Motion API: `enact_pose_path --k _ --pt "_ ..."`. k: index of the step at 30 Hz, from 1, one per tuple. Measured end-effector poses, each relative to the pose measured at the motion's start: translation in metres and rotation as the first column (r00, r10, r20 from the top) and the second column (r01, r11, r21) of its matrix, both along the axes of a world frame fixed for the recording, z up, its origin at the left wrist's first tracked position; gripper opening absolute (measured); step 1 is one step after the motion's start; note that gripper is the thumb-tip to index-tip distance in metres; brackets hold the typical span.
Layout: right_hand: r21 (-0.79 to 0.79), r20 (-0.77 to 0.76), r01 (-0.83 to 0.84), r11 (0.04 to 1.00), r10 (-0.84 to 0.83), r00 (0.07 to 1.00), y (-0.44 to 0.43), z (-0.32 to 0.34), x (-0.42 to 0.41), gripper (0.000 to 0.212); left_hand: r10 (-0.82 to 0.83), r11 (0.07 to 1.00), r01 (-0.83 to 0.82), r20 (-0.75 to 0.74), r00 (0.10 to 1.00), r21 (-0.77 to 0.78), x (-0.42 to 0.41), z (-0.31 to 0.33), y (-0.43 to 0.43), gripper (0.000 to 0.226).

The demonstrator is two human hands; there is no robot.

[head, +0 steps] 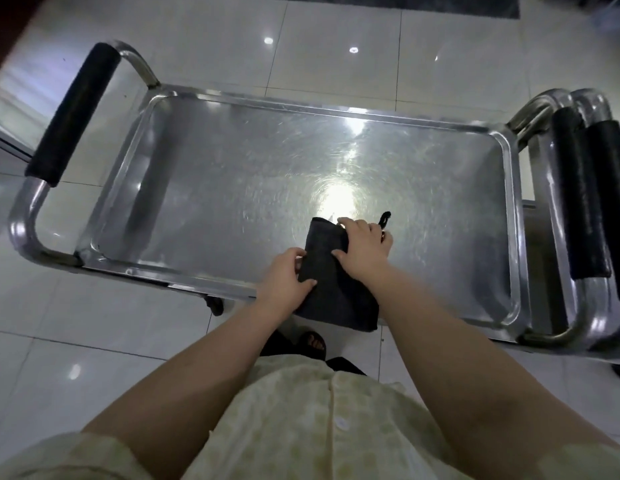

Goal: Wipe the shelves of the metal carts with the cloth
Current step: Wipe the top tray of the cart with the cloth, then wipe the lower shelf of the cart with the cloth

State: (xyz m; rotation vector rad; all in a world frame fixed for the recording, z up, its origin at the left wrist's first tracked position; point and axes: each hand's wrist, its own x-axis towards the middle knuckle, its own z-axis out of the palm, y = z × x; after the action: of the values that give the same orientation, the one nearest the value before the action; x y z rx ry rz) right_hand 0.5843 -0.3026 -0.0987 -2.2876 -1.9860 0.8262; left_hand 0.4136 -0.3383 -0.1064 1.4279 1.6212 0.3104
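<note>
Fingers [293,253] of the left hand [286,277] are pinching the dark cloth [336,292] at its 9 o'clock edge, while the right hand [365,249] is curling over its 2 o'clock corner, thumb on top. The cloth is lying folded at the 6 o'clock rim of the cart's top shelf [267,174], slightly overhanging it. A second cart [578,202] is standing at 3 o'clock.

Pale yellow patterned button shirt [301,427], short sleeves, bare forearms, dark sandal [313,341].

text: none readable | labels: none | numbers: none | signs: none
</note>
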Motion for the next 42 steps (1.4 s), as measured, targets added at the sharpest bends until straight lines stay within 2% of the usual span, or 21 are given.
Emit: enact_pose_path --k 3,6,9,13,14,17,20,25,27,30,33,36,42 --pt "-0.055 -0.001 0.011 0.998 -0.011 1.0 0.005 0.006 -0.002 0.049 0.029 0.996 -0.04 -0.128 0.991 -0.082 0.0 -0.001 0.003 0.047" --pt "-0.096 0.021 0.007 0.995 -0.005 1.0 0.006 0.013 -0.001 0.027 -0.062 0.985 0.027 -0.201 0.978 -0.173 -0.002 0.003 0.005 0.027" --pt "-0.029 -0.077 0.114 0.993 -0.116 0.99 0.001 0.023 0.007 0.013 -0.022 0.993 0.004 -0.15 0.988 -0.122 -0.006 0.012 0.009 0.023" --pt "0.068 -0.248 0.303 0.951 -0.278 0.928 -0.018 0.045 0.011 0.023 0.107 0.994 -0.106 0.045 0.993 -0.017 -0.024 0.031 0.022 0.019" --pt "0.067 -0.324 0.328 0.942 -0.291 0.9 -0.024 0.05 0.009 0.021 0.105 0.994 -0.107 0.087 0.991 0.022 -0.029 0.038 0.025 0.018" --pt "0.012 -0.598 0.415 0.91 -0.326 0.732 -0.046 0.067 -0.009 0.016 0.03 0.987 -0.051 0.133 0.991 0.155 -0.05 0.061 0.027 0.016" --pt "0.007 -0.681 0.488 0.873 -0.353 0.642 -0.068 0.082 -0.035 0.021 -0.004 0.965 -0.034 0.145 0.989 0.262 -0.077 0.081 0.021 0.018" --pt "0.005 -0.753 0.541 0.841 -0.353 0.555 -0.115 0.094 -0.084 0.025 -0.05 0.95 -0.013 0.192 0.98 0.313 -0.133 0.103 -0.01 0.017" --pt "0.013 -0.785 0.551 0.834 -0.333 0.522 -0.136 0.096 -0.108 0.025 -0.108 0.95 0.051 0.171 0.979 0.309 -0.157 0.105 -0.025 0.012" --pt "-0.032 -0.799 0.592 0.805 -0.376 0.469 -0.168 0.092 -0.136 0.021 -0.207 0.942 0.157 0.146 0.967 0.295 -0.187 0.103 -0.05 0.017" --pt "-0.099 -0.809 0.66 0.745 -0.446 0.383 -0.206 0.085 -0.159 0.018 -0.332 0.901 0.292 0.076 0.94 0.322 -0.209 0.094 -0.078 0.024" --pt "-0.13 -0.782 0.695 0.707 -0.504 0.367 -0.242 0.08 -0.172 0.019 -0.397 0.84 0.385 -0.051 0.917 0.384 -0.218 0.081 -0.103 0.021" --pt "-0.177 -0.748 0.74 0.649 -0.578 0.328 -0.294 0.061 -0.17 0.018 -0.4 0.871 0.417 -0.119 0.909 0.26 -0.208 0.056 -0.149 0.004"
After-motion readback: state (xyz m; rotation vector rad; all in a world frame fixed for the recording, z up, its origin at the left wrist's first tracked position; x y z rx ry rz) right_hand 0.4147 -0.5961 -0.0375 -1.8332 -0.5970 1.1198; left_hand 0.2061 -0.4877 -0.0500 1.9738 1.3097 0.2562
